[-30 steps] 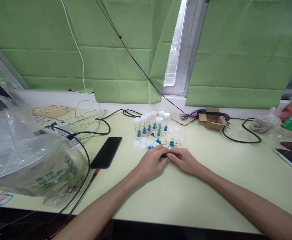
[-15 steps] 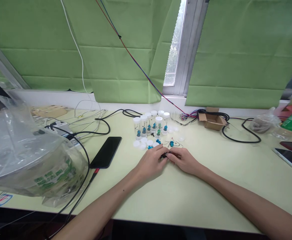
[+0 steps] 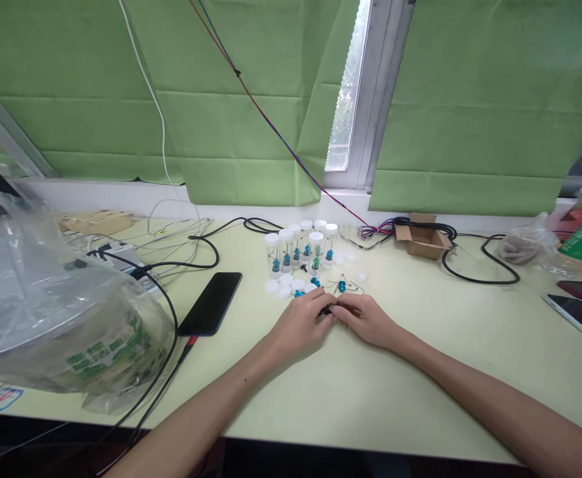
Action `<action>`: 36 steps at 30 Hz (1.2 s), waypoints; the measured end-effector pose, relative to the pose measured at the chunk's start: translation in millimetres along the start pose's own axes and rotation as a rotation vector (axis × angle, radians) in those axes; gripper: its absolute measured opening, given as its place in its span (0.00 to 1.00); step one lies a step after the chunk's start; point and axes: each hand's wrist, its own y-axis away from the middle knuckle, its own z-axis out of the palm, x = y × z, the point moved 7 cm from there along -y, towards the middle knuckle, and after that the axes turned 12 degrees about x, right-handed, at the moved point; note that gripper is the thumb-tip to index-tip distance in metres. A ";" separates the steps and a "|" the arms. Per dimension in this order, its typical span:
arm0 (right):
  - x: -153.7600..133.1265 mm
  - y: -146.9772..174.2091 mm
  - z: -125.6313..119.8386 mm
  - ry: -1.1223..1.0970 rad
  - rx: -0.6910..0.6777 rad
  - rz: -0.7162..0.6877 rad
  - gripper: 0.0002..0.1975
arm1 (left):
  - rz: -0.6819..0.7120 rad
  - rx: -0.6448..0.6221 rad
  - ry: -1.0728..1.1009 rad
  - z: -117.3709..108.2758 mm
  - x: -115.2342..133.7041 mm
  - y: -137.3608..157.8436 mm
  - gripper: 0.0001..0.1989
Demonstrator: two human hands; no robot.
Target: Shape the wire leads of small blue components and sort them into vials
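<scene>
Black part point(image 3: 326, 309) is held between left hand point(image 3: 301, 321) and right hand point(image 3: 370, 320), fingers of both clamped on it, just over the desk point(image 3: 370, 398); contact partly hidden. Capped vials point(image 3: 315, 254) are stood upright beyond the hands; loose caps point(image 3: 271, 286) and blue parts point(image 3: 342, 286) are scattered in between.

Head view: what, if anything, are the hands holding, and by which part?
The left hand holds a small black object in its fingers; the right hand is up against it. It is mostly hidden, so the gripped part cannot be told.
</scene>
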 end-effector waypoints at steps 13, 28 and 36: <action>0.4 0.1 0.2 -0.002 0.001 -0.004 0.16 | -0.009 -0.012 -0.004 0.6 -1.7 0.1 0.07; 0.8 -1.5 -2.0 -0.069 0.025 0.008 0.20 | 0.012 -0.007 0.010 0.6 1.2 0.4 0.06; 0.0 -0.4 -0.7 -0.108 0.008 0.039 0.15 | 0.005 0.004 0.026 1.0 -1.7 -0.3 0.08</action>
